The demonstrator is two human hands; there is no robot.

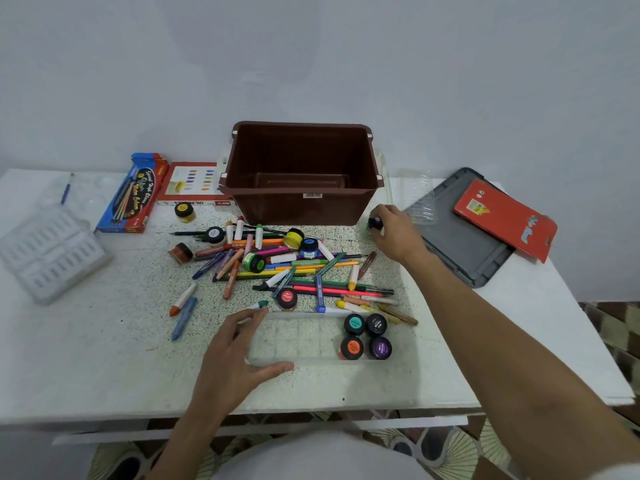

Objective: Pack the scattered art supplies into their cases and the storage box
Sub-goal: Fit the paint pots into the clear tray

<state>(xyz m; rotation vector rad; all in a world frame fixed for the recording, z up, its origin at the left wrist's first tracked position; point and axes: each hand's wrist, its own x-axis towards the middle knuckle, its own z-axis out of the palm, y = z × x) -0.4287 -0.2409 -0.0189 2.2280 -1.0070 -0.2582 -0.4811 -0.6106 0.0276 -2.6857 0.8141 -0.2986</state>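
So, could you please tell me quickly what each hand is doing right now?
Left hand: open, straight fingers and thumb bracing the clear tray at its left end.
Right hand: closed on a dark-lidded paint jar.

Domestic room, probably a home craft corner. Plain pale painted wall [311, 46] at 12 o'clock. White surface [104, 368] with a speckled top set against it. Fan-patterned floor covering [450, 448] at 6 o'clock. Household plastic storage box [301, 206] toward 12; loose crayons and pencils [277, 268] heaped at centre.
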